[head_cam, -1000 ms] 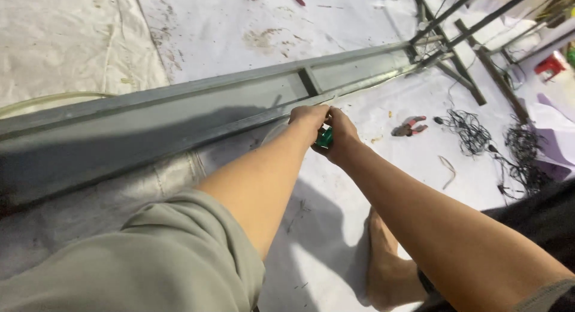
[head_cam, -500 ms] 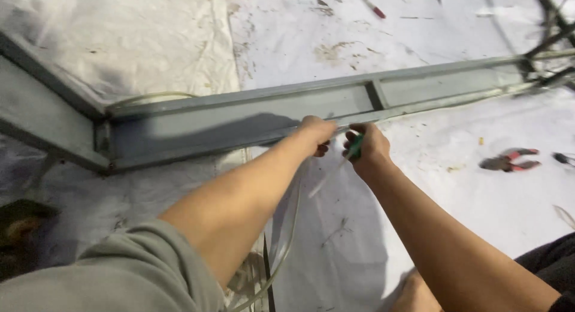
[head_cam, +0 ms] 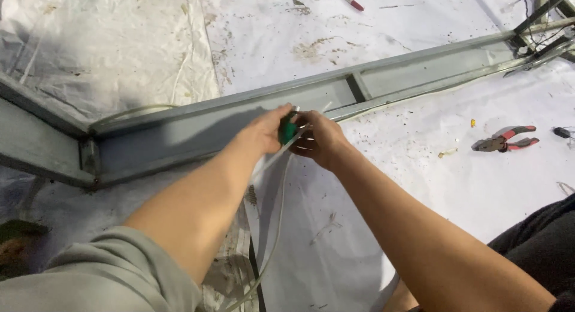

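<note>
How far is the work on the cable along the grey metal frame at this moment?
Done, as it looks: a pale cable already lies along the grey metal frame toward the far end. In hand: the left hand and right hand meet at the frame around a green-handled tool and the cable. Left: a loose length of cable hangs toward the person. The pliers lie unused on the white sheet.

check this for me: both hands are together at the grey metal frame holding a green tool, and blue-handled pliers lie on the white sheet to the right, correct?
Not quite. The head view shows the pliers have red handles, not blue. The rest holds: left hand and right hand meet at the grey metal frame around the green tool.
</note>
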